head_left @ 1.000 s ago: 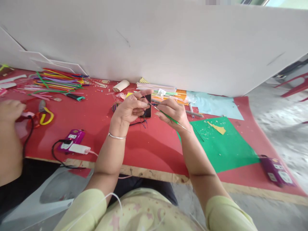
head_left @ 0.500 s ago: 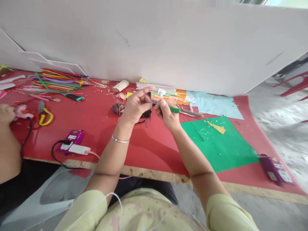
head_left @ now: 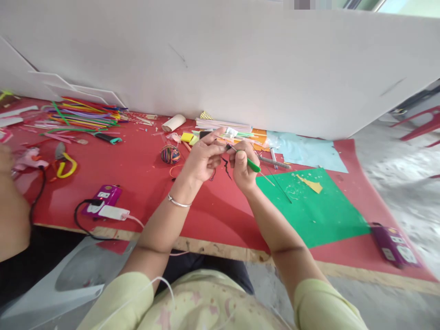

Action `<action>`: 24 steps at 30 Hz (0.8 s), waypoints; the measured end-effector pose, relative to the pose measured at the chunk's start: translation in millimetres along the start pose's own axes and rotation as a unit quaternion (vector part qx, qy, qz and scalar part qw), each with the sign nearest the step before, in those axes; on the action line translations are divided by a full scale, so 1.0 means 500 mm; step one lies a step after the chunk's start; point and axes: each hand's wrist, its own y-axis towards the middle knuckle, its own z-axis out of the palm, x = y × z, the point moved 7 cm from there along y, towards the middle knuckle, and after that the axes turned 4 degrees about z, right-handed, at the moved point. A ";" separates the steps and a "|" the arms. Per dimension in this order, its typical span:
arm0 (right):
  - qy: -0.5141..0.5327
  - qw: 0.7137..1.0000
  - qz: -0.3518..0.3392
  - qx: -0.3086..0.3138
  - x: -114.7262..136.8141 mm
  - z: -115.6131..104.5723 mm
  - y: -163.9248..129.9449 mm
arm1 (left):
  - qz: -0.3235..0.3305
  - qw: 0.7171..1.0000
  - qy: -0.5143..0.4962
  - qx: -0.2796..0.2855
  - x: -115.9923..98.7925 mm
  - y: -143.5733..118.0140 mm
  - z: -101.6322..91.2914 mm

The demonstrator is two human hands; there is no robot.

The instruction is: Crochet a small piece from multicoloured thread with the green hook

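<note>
Red counter [head_left: 213, 206]: It stood in front of a tall white board [head_left: 220, 68], with craft bits all over it.
Left hand [head_left: 206, 158]: Its fingertips pinched a little bunch of dark yarn [head_left: 228, 147].
Right hand [head_left: 244, 167]: It was curled around a thin tool with a green grip [head_left: 253, 165], and the tip pointed at the yarn.
Dark yarn: It was up above the counter, between the two hands, and a loose strand [head_left: 227, 168] hung down.
Yarn ball [head_left: 170, 155]: It sat left of the left hand. I couldn't tell if it joined the dark yarn.
Yarn feel: It looked soft, floppy and very light, so a pinch close to the tool seemed best.
Tool feel: It looked stiff and light, and the fat green part seemed the best place to hold.
</note>
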 end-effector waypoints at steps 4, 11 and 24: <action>-0.011 0.996 -0.046 0.074 0.016 -0.009 0.019 | -0.046 0.998 -0.008 0.051 -0.019 0.001 -0.014; -0.047 0.980 -0.073 0.177 0.051 -0.020 0.049 | -0.086 0.992 0.006 0.088 -0.032 -0.002 -0.029; 0.007 0.966 -0.003 0.257 0.045 -0.023 0.048 | -0.103 0.991 0.005 0.081 -0.028 0.011 -0.047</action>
